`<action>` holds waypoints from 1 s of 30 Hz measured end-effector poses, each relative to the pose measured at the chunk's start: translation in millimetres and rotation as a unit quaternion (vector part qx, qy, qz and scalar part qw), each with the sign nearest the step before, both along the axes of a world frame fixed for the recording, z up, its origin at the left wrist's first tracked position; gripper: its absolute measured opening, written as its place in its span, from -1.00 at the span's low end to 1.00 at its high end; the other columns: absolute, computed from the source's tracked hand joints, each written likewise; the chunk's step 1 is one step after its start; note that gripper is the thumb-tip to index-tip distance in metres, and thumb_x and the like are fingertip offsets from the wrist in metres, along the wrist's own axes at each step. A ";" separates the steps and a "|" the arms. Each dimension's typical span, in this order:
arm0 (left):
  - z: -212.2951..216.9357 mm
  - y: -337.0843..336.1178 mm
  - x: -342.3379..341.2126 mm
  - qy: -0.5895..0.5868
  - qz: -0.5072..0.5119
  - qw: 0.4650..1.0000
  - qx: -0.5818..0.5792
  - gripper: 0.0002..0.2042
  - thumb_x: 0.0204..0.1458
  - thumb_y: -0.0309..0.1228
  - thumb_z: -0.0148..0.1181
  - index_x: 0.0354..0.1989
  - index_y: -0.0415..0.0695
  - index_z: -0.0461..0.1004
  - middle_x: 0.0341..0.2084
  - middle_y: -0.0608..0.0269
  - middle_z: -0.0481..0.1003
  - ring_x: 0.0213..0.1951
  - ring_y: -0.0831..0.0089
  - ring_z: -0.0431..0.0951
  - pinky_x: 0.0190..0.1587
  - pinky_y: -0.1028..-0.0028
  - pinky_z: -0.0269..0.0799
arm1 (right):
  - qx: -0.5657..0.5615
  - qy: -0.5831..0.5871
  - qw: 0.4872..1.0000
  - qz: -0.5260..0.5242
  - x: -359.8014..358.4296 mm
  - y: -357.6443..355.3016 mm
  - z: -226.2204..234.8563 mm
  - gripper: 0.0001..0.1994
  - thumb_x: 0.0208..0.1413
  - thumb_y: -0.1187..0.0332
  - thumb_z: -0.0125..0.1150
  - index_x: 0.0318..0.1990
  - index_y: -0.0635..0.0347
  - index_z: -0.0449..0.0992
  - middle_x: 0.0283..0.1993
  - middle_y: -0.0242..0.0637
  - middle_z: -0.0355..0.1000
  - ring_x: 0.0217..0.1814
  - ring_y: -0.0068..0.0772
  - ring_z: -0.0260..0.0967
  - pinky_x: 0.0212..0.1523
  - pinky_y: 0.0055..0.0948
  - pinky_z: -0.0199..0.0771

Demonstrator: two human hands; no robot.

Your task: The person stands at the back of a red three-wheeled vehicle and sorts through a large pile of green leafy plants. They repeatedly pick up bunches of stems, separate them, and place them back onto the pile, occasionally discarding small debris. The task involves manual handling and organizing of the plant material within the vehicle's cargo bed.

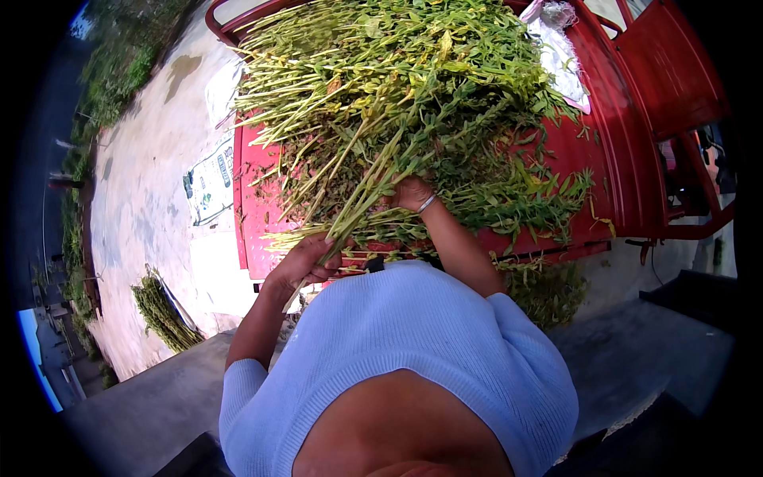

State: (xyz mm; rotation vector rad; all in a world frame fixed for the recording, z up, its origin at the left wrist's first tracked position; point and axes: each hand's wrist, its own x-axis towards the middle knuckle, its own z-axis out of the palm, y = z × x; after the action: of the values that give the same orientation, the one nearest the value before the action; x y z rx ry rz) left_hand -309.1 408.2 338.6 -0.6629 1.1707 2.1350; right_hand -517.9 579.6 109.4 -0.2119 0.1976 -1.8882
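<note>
My left hand (pixel 311 260) is closed round the bare lower ends of a small bunch of leafy stalks (pixel 367 195), close in front of my body. The bunch slants up and to the right, its leafy tops reaching over the pile. My right hand (pixel 411 193), with a pale bracelet at its wrist, is at the same bunch farther up. Its fingers are curled and partly hidden by the stalks and leaves. Beyond both hands lies a big pile of cut green and yellowing stalks (pixel 381 60), with loose darker leaves between.
The pile rests on a red metal truck bed (pixel 253 230) with a rail and a red cab frame (pixel 671 71) at right. White sacks lie at its edges, one (pixel 556 52) at the far right. A tied sheaf (pixel 165 310) lies on the concrete (pixel 143 215) at left.
</note>
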 end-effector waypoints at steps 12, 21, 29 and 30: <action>-22.1 0.0 -6.1 -0.009 0.008 0.997 -0.071 -0.68 0.22 -0.20 -0.21 -0.05 -0.14 0.33 -0.70 0.39 0.22 -0.81 0.76 -0.02 -0.80 0.70 -0.17 | 0.236 0.056 0.961 -0.134 53.7 8.3 28.7 -0.89 0.14 0.34 -0.02 -0.24 0.12 0.38 -0.40 -0.25 0.44 -0.56 -0.51 0.31 -0.62 -0.54 0.30; -31.2 -0.3 -2.2 -0.010 0.023 1.000 0.016 -0.61 0.23 -0.17 -0.26 0.03 -0.20 0.29 -0.68 0.35 0.24 -0.81 0.75 -0.03 -0.83 0.70 -0.15 | 0.130 -0.121 0.972 -0.150 34.1 -7.1 36.7 -0.73 0.08 0.32 0.06 -0.05 0.11 0.40 -0.16 -0.29 0.44 -0.37 -0.49 0.31 -0.51 -0.59 0.26; -21.8 5.0 -4.3 0.024 0.027 0.999 -0.005 -0.61 0.23 -0.16 -0.25 0.03 -0.18 0.29 -0.71 0.37 0.22 -0.81 0.75 -0.04 -0.81 0.69 -0.17 | 0.098 -0.271 0.930 -0.229 20.7 14.4 37.1 -0.80 0.17 0.33 -0.13 -0.35 0.24 0.40 -0.47 -0.38 0.36 -0.57 -0.59 0.23 -0.55 -0.54 0.19; -17.5 3.7 -5.1 0.026 0.022 0.999 -0.028 -0.61 0.23 -0.16 -0.25 0.03 -0.17 0.29 -0.71 0.38 0.22 -0.81 0.75 -0.04 -0.81 0.69 -0.17 | 0.117 -0.273 0.920 -0.256 12.5 26.6 36.2 -0.77 0.18 0.32 -0.18 -0.41 0.24 0.35 -0.49 -0.38 0.33 -0.58 -0.56 0.24 -0.55 -0.52 0.20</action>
State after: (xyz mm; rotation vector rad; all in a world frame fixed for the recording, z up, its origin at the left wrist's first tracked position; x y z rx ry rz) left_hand -314.2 412.0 321.2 -0.6679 1.2578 2.1756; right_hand -505.4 606.2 145.6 0.5827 0.0965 -2.3346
